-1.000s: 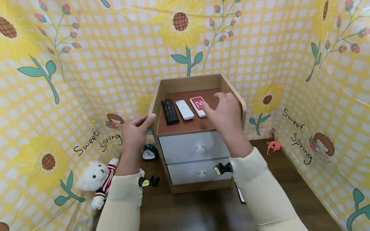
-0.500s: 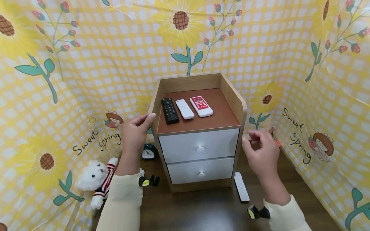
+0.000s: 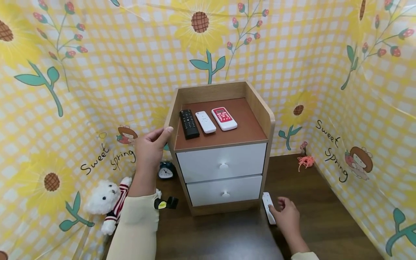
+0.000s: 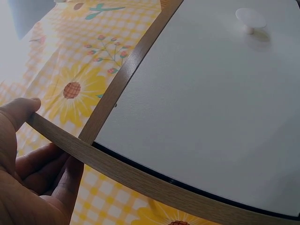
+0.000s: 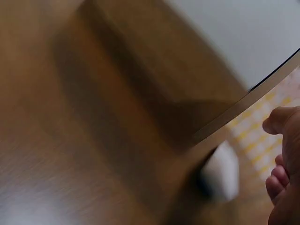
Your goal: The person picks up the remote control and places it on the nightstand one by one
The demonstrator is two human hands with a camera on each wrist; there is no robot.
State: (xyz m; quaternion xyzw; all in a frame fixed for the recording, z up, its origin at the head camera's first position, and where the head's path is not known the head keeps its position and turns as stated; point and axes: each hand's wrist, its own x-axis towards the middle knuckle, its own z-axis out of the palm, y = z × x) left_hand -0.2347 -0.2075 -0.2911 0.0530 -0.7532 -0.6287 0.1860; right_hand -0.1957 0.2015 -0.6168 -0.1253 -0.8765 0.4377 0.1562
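My left hand pinches the left side panel of a small wooden nightstand. The left wrist view shows my thumb on one face of the panel edge and fingers on the other. Low at the right, my right hand is beside a slim white remote control lying on the floor by the nightstand, its thumb overlapping the remote in the head view. In the right wrist view that remote is blurred and the loosely bent fingers are apart from it.
On the nightstand's brown top lie a black remote, a white remote and a red-and-white remote. Two white drawers are closed. A plush bear and alarm clock stand left; coral string lies right.
My right hand has left the red-and-white remote on top, swung right past the nightstand and dropped to the white remote on the floor. My left hand has kept its hold.
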